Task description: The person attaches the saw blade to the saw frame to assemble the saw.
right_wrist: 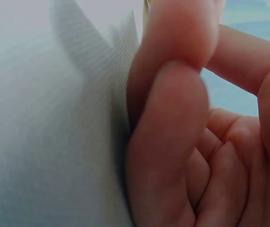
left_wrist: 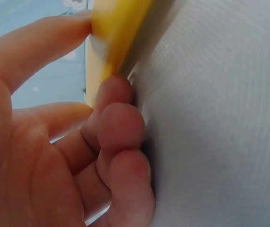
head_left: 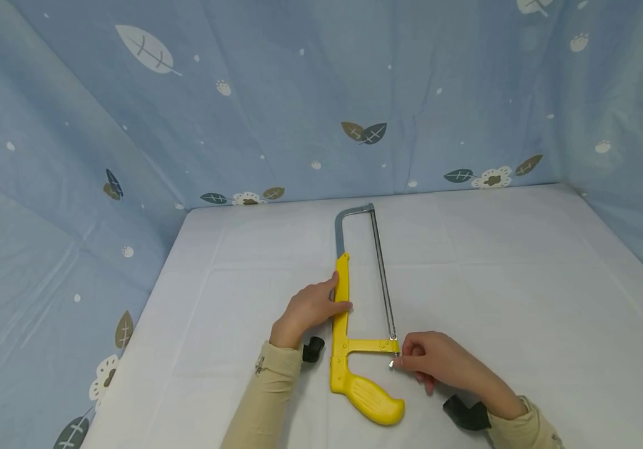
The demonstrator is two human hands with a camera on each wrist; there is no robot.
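Observation:
A hacksaw (head_left: 341,327) lies flat on the white cloth, its yellow pistol handle (head_left: 374,400) toward me and its grey front bow (head_left: 339,231) pointing away. Along its right side runs the thin metal blade (head_left: 382,274). My left hand (head_left: 310,305) holds the yellow frame from the left, thumb and a finger on it; the left wrist view shows the yellow bar (left_wrist: 128,28) against the fingertips. At the blade's near end, my right hand (head_left: 439,360) pinches the small silver wing nut (head_left: 391,364). In the right wrist view, curled fingers (right_wrist: 173,118) hide the nut.
A white cloth (head_left: 501,280) covers the table. Blue curtains (head_left: 276,106) with leaf prints hang behind it and at both sides. A black wrist-worn piece (head_left: 467,414) sits below the right hand, another (head_left: 314,350) beside the left wrist.

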